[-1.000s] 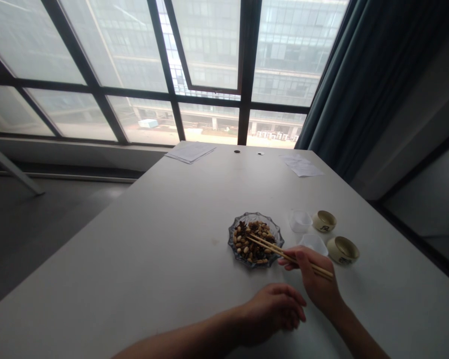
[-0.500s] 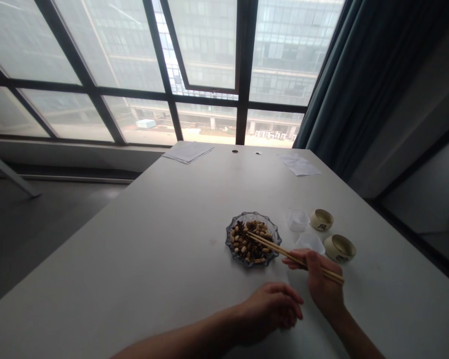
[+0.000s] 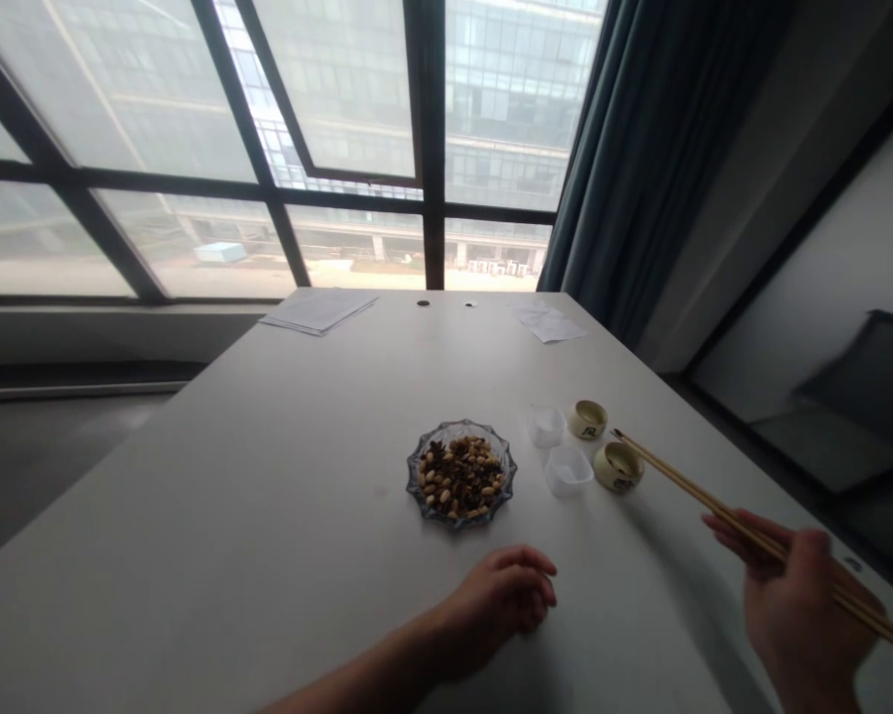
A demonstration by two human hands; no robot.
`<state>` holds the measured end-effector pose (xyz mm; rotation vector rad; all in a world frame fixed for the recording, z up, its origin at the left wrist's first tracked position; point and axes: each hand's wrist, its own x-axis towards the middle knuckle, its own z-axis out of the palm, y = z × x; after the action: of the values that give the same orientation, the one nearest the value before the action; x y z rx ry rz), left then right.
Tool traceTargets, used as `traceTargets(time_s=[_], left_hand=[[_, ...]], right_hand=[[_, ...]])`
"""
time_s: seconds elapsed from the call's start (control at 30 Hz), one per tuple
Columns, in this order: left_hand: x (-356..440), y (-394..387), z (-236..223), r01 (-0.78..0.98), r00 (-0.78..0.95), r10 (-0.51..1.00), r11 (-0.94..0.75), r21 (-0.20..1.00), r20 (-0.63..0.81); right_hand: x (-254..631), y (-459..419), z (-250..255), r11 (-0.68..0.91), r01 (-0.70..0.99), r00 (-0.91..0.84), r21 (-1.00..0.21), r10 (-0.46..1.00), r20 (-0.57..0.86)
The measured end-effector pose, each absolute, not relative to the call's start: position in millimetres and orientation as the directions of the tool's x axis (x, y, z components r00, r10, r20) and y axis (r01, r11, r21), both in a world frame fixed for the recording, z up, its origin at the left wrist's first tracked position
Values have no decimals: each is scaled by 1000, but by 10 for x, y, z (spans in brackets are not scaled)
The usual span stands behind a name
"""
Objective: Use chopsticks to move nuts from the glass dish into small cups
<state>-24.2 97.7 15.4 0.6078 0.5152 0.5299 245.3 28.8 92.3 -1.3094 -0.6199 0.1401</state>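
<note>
My right hand (image 3: 800,585) is closed around a pair of wooden chopsticks (image 3: 714,508). Their tips are close to the rim of the nearer pale ceramic cup (image 3: 608,478); a small dark bit shows at the tips, too small to name. Something dark appears inside that cup. To the left, a scalloped glass dish (image 3: 415,496) holds a mix of peanuts (image 3: 446,478) and dark dried pieces that look like star anise. In front of the dish my left hand (image 3: 502,595) rests at the table with fingers loosely bent and nothing visible in them.
Two clear plastic containers (image 3: 568,472) stand between the dish and the cups. Behind the nearer cup is a second ceramic cup (image 3: 588,420) with a dark character on it. Papers (image 3: 318,311) lie at the far end of the white table (image 3: 305,476), by the windows.
The chopsticks have left the glass dish and moved right, over to the nearer cup, with my right hand. The view has turned right. My left hand stays in front of the dish.
</note>
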Motion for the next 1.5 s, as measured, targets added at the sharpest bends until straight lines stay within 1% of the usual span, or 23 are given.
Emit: traceTargets(time_s=[0.1, 0.2, 0.27, 0.37, 0.53, 0.63, 0.73, 0.87, 0.93, 1.03, 1.1, 1.27, 1.5], left_hand=[[-245, 975, 157, -314, 741, 605, 696, 646, -291], [-250, 974, 159, -315, 738, 608, 693, 649, -292], [-254, 976, 158, -313, 737, 610, 690, 652, -291], [-256, 981, 151, -307, 741, 606, 688, 657, -289], [-249, 988, 142, -301, 752, 598, 685, 663, -277], [-243, 986, 147, -299, 755, 596, 684, 665, -274], [-242, 984, 157, -292, 758, 591, 687, 666, -276], [-242, 981, 172, -285, 757, 590, 685, 670, -281], [-239, 981, 177, -285, 756, 590, 685, 671, -282], [-229, 983, 174, -285, 759, 588, 686, 669, -280], [-220, 986, 165, -286, 761, 586, 688, 667, -277], [-202, 990, 121, -287, 767, 584, 683, 671, -267], [-197, 988, 98, -270, 770, 581, 670, 692, -262]], right_hand=[[2622, 196, 757, 285, 125, 894, -951, 383, 232], [2703, 180, 572, 260, 36, 873, -965, 462, 157], [2719, 191, 483, 243, 26, 840, -970, 520, 153], [2711, 213, 446, 240, 46, 827, -970, 535, 171], [2610, 261, 614, 270, 65, 831, -961, 518, 202], [2446, 338, 746, 288, 84, 802, -954, 548, 236], [2193, 473, 830, 296, 117, 688, -948, 665, 292], [1788, 730, 861, 338, 198, 412, -920, 823, 391], [1607, 871, 854, 385, 235, 252, -893, 863, 438], [1415, 1056, 832, 464, 236, 0, -854, 879, 477], [1341, 1143, 822, 496, 244, -102, -833, 868, 487], [1247, 1247, 827, 531, 275, -154, -801, 847, 509], [1186, 1309, 783, 494, 268, -141, -827, 869, 473]])
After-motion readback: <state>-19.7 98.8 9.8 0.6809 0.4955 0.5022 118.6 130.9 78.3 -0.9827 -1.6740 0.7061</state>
